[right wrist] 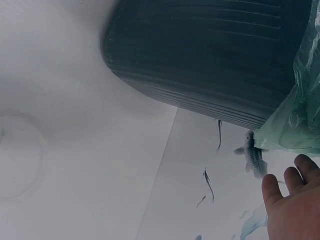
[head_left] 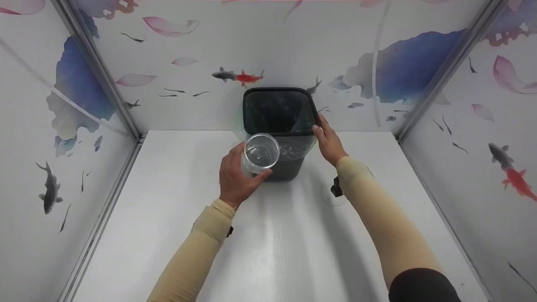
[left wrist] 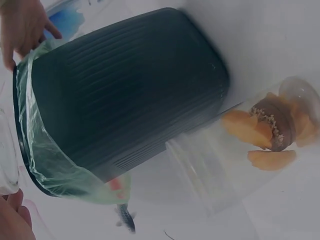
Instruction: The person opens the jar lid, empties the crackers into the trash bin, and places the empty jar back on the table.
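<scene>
In the head view my left hand (head_left: pixel 237 178) holds a clear plastic cup (head_left: pixel 261 152) by its side, with the thumb along the near side. The cup is just in front of a dark trash bin (head_left: pixel 289 170) lined with a thin greenish plastic bag (head_left: pixel 293 147). My right hand (head_left: pixel 329 142) rests at the bin's right rim; its fingers are fairly straight in the right wrist view. Beside the bin, the left wrist view shows a clear container (left wrist: pixel 200 170) with a brown round form and orange pieces (left wrist: pixel 272 160); whether these are printed or inside, I cannot tell.
The bin stands on a white table (head_left: pixel 176 218) near the back panel (head_left: pixel 201 109). Side panels (head_left: pixel 25 105) with painted fish and petals enclose the left and right. A faint round ring (right wrist: pixel 20 160) shows on the tabletop in the right wrist view.
</scene>
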Action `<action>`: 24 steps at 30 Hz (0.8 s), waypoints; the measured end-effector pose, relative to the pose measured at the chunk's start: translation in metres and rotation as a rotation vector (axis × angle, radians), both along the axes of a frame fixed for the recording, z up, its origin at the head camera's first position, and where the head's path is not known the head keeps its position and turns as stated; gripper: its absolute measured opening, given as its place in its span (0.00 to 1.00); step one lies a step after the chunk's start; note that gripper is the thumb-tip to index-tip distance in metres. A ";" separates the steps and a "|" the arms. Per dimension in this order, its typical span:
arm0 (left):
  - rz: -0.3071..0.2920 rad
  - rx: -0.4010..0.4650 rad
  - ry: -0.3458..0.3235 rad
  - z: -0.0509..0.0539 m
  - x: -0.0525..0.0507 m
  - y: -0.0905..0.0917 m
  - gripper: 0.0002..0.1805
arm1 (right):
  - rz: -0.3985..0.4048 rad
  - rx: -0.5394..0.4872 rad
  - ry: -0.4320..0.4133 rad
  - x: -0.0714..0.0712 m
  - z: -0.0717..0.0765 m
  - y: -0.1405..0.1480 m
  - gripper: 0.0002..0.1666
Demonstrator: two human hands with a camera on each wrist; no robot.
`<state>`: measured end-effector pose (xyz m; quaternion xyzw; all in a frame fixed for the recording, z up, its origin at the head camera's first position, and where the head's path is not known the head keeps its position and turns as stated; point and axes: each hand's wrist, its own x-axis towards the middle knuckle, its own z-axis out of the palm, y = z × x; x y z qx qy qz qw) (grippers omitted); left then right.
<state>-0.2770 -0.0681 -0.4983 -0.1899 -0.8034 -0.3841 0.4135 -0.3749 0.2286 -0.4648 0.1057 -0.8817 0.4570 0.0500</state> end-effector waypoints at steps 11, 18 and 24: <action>-0.032 -0.095 -0.005 -0.027 0.014 0.012 0.49 | -0.017 0.019 -0.020 0.002 0.002 0.000 0.38; -0.119 -0.092 -0.142 -0.045 0.019 0.028 0.49 | -0.028 0.029 -0.008 0.001 0.001 0.000 0.39; -0.181 -0.114 -0.292 -0.062 0.024 0.043 0.48 | -0.029 0.032 -0.007 0.001 0.000 0.000 0.40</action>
